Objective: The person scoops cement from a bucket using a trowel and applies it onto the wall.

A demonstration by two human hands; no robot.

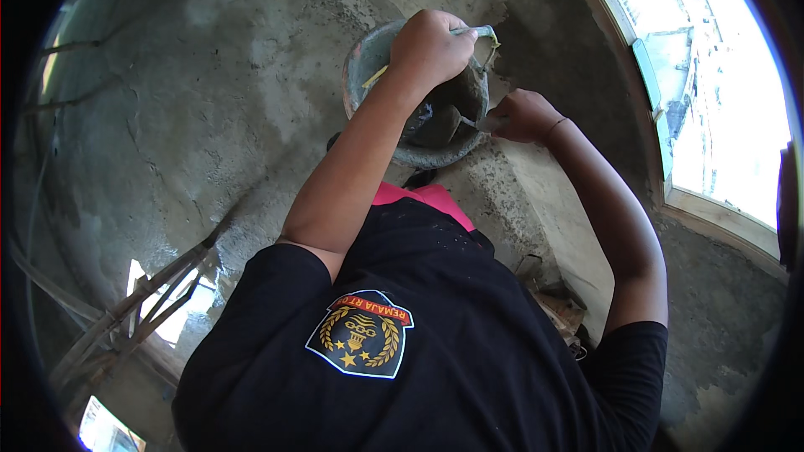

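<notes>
My left hand (431, 48) is closed on the pale handle (484, 32) of a cement-crusted bucket (358, 50), at the upper middle, above its rim. My right hand (523, 115) is at the bucket's right side, closed on a trowel whose dark blade (442, 125) is inside the bucket. The bucket holds dark grey material, partly hidden by my left hand and forearm, and a thin yellow object (373, 77) shows inside near the left wall.
Rough concrete floor (184, 84) surrounds the bucket, with a pale raised strip (553, 209) at the right. A framed bright opening (724, 109) lies along the upper right. Wooden poles (159, 285) cross the lower left beside smaller bright openings.
</notes>
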